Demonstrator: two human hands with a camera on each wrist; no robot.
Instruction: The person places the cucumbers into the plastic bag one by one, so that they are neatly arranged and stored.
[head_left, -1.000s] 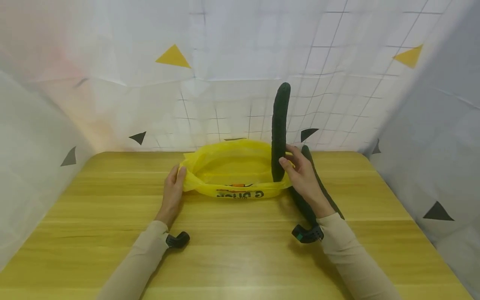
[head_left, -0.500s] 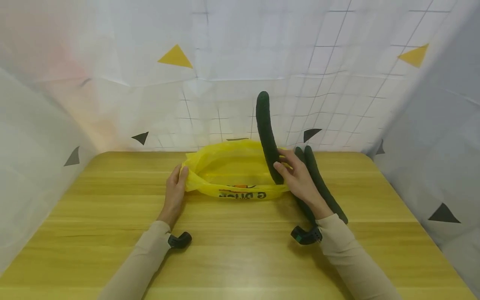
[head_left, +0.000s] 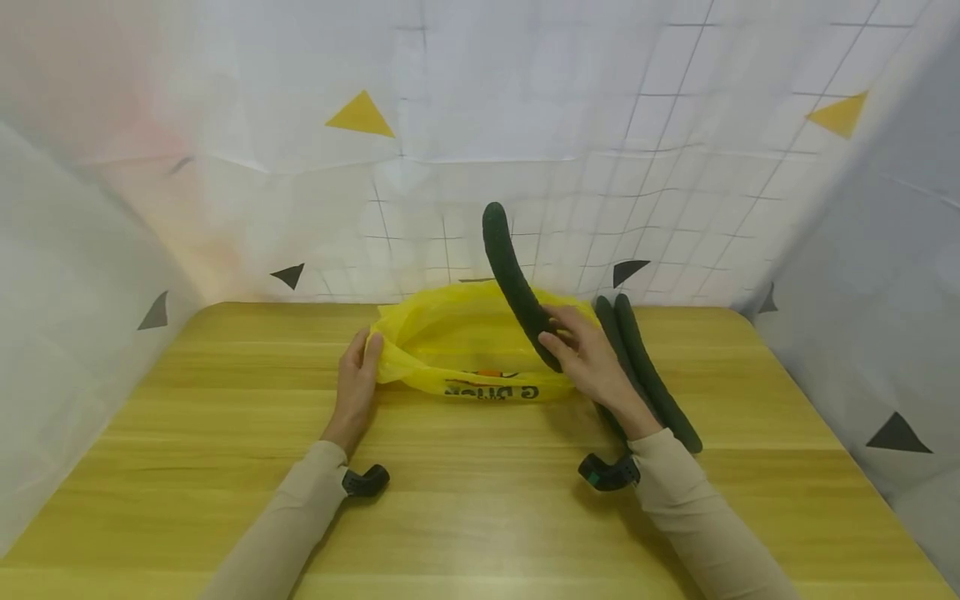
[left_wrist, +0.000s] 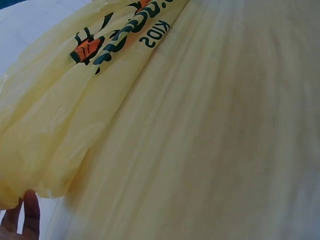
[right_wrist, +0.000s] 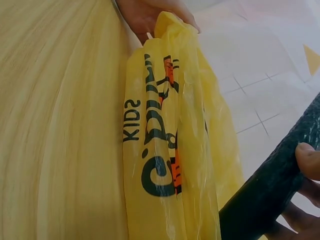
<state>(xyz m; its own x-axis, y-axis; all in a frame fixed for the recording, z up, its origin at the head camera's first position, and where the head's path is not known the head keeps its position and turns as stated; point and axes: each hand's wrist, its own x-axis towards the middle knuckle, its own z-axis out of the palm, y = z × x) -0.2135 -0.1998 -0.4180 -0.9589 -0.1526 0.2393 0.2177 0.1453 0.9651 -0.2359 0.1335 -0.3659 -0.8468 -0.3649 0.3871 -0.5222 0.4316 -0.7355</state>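
A yellow plastic bag (head_left: 420, 367) with dark lettering and an orange print lies on the table, its mouth spread wide. At its left edge my left hand (head_left: 356, 387) pinches the plastic between thumb and fingers. My right hand (head_left: 592, 358) grips a long dark green cucumber (head_left: 512, 275) near its lower end. The cucumber leans up and to the left, its lower end over the right part of the bag's mouth. In the right wrist view, thumb and fingers close round the cucumber (right_wrist: 272, 185) beside the printed bag (right_wrist: 137, 175).
Two more cucumbers lie side by side at the right, the outer cucumber (head_left: 652, 379) in fuller view and the inner cucumber (head_left: 613, 329) partly behind my right hand and wrist. White sheeting (head_left: 480, 100) with printed triangles and grid lines stands behind the wooden table (head_left: 465, 517).
The held cucumber has tilted from nearly upright to leaning left, its top swinging left and down. My left hand keeps its hold on the bag's edge.
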